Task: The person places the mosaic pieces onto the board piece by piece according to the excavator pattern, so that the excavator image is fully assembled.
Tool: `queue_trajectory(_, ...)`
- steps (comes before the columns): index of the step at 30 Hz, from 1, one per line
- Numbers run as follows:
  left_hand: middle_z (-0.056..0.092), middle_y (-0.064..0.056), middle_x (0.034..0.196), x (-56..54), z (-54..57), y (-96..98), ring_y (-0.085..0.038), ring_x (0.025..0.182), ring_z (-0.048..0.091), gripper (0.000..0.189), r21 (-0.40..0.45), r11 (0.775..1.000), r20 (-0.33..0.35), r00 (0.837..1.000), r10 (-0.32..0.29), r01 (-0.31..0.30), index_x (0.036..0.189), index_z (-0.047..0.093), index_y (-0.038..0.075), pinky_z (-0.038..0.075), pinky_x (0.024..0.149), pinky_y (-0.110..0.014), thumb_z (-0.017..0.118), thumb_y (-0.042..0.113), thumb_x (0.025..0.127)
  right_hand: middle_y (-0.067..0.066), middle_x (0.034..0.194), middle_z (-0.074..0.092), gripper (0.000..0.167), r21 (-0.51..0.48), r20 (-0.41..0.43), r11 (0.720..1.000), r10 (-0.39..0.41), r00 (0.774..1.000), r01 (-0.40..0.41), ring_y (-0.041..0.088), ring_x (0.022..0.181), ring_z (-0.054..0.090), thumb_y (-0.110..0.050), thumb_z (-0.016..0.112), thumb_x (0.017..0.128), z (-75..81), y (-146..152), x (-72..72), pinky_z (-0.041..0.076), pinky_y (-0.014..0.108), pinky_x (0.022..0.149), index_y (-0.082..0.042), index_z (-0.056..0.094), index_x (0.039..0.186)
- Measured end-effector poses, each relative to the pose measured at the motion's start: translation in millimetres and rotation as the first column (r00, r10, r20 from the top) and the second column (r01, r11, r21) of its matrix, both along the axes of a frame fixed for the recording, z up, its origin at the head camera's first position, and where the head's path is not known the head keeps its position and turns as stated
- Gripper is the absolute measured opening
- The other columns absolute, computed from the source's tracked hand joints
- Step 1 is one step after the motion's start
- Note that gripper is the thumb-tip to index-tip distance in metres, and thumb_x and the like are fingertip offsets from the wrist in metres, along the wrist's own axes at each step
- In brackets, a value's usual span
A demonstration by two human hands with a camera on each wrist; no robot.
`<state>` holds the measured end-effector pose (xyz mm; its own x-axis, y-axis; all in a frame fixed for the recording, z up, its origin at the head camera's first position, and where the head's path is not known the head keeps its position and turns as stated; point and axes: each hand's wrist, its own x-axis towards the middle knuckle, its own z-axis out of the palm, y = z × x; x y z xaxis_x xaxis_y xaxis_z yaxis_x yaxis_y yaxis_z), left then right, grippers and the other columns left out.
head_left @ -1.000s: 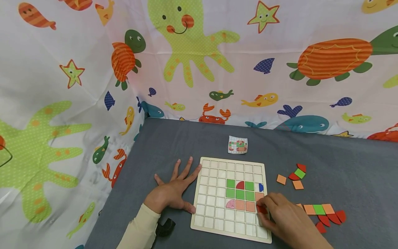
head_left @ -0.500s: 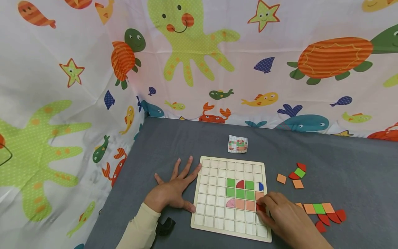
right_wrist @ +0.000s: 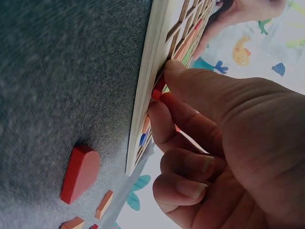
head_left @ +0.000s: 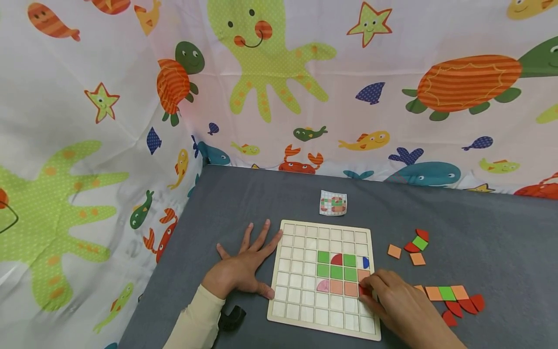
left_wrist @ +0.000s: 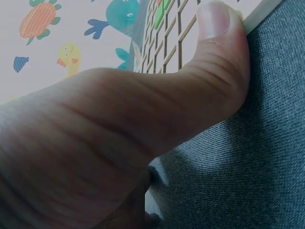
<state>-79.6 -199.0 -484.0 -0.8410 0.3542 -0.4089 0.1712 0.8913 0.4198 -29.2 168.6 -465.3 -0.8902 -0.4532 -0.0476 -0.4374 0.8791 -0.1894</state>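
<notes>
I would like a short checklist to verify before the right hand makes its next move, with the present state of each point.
1. Red piece pinched by the right hand: ok.
2. Left hand touching the board: ok.
3. Printed card uncovered: ok.
4. Loose green square clear of the board: ok.
5. Red piece lying flat in its square: cannot tell, the fingers hide much of it.

Bench (head_left: 514, 242): grey, fabric-faced, lower half of frame
Grid board (head_left: 321, 317): pale, lower centre
Printed card (head_left: 333, 203): small, near frame centre
Upper tiles (head_left: 420, 243): red, green, orange; centre right
Lower tiles (head_left: 447, 293): same colours; lower right
Black object (head_left: 232, 318): bottom, left of centre
</notes>
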Motion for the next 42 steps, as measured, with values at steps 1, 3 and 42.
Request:
queue_trajectory(1,-0.022,0.014,0.175,-0.2,-3.4,-0.9,-0.034,0.160,-0.025,0.144,0.004,1.000,-0.002,1.000,-0.001,0.001,0.166,-0.003,0.055,-0.018,0.084,-0.098,0.094,0.067,0.060,-0.007,0.098,0.067,0.026,0.003,-0.001,1.000,0.001,1.000,-0.001,0.006,0.086,0.056,-0.037,0.090,0.086,-0.1,0,0.2,0.060,0.024,0.070,-0.024,0.079,0.106)
queue_trajectory(3,-0.023,0.015,0.174,0.0,-4.1,-0.8,-0.033,0.160,-0.025,0.144,0.003,1.000,0.002,1.000,0.004,-0.004,0.166,-0.004,0.055,-0.019,0.085,-0.097,0.094,0.068,0.060,-0.007,0.100,0.067,0.027,0.005,-0.001,1.000,0.005,1.000,-0.005,0.007,0.088,0.057,-0.038,0.090,0.086,-0.2,1,0.4,0.061,0.025,0.072,-0.024,0.079,0.106)
queue_trajectory(42,-0.021,0.014,0.175,1.5,3.1,1.6,-0.035,0.161,-0.022,0.146,-0.007,1.000,-0.003,1.000,0.009,-0.009,0.166,-0.002,0.054,-0.016,0.086,-0.098,0.097,0.064,0.059,-0.014,0.092,0.062,0.034,-0.074,-0.033,0.997,-0.029,0.999,0.026,0.002,0.079,0.053,-0.036,0.096,0.078,4.5,13,-5.5,0.054,0.022,0.062,-0.026,0.074,0.102)
